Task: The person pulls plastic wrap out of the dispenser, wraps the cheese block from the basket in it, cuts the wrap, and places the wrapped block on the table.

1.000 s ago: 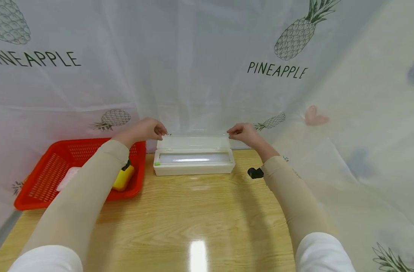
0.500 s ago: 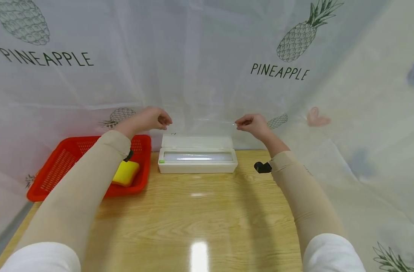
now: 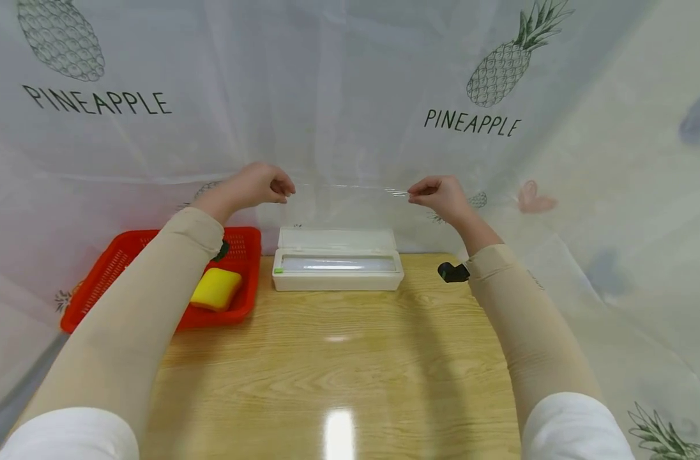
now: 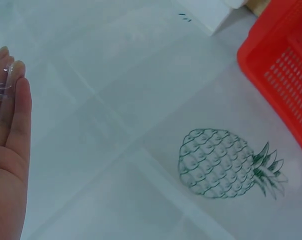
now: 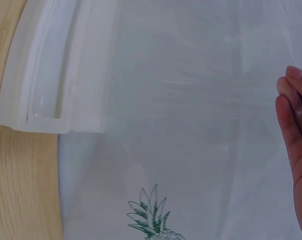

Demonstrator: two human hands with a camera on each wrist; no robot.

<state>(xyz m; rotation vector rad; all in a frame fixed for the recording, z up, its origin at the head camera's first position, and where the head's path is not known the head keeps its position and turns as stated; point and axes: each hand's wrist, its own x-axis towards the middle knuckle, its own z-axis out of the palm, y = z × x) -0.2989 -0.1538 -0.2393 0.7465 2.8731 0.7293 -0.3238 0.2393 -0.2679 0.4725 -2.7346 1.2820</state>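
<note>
My left hand point(image 3: 262, 185) and right hand point(image 3: 444, 197) are raised above and behind a white plastic-wrap dispenser point(image 3: 338, 282). Between them stretches a clear sheet of plastic wrap point(image 3: 397, 192), each hand pinching one end between thumb and fingers. Its upper edge shows as a thin shiny line. The dispenser's lid stands up at the back, and a roll point(image 3: 338, 264) shows through its window. In the left wrist view, clear film is bunched at the fingertips of the left hand point(image 4: 10, 125). Faint creases run toward the right hand point(image 5: 296, 115) in the right wrist view.
A red basket point(image 3: 248, 300) with a yellow sponge point(image 3: 217, 289) inside stands left of the dispenser, partly hidden by the left forearm. Behind the wooden table point(image 3: 304, 364) hangs a pale curtain point(image 3: 338, 83) printed with pineapples.
Both hands have risen from the dispenser's lid, drawing the plastic wrap upward. They have also moved slightly apart. The dispenser's lid stays up.
</note>
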